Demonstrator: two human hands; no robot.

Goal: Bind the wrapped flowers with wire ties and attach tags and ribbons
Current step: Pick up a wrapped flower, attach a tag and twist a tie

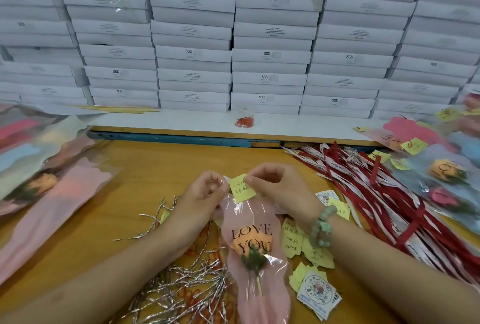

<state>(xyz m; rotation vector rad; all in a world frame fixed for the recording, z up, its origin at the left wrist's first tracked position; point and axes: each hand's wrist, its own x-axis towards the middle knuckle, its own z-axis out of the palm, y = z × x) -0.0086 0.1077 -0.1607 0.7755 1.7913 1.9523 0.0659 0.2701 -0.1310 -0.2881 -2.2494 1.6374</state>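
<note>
— Sleeves at 9 o'clock, what are they?
— Those are stacked flowers in pink and blue wrap, lying on the desk. Toward 7 o'clock lies a tangle of silver wire ties.
— And the left hand?
— The left hand, just below centre, has its fingers curled and pinches the top edge of the pink wrapped flower. That flower is printed "LOVE YOU" and runs from centre down to 6 o'clock.
— The right hand?
— The right hand pinches the top of 1 yellow tag between thumb and fingertips, against the sleeve's top edge. A green bead bracelet sits on that wrist.
— Further right?
— Loose yellow notes and QR cards lie at 5 o'clock. Red and white ribbons fan from 2 to 4 o'clock. Tagged flowers lie at 3 o'clock. White boxes fill 12 o'clock.
</note>
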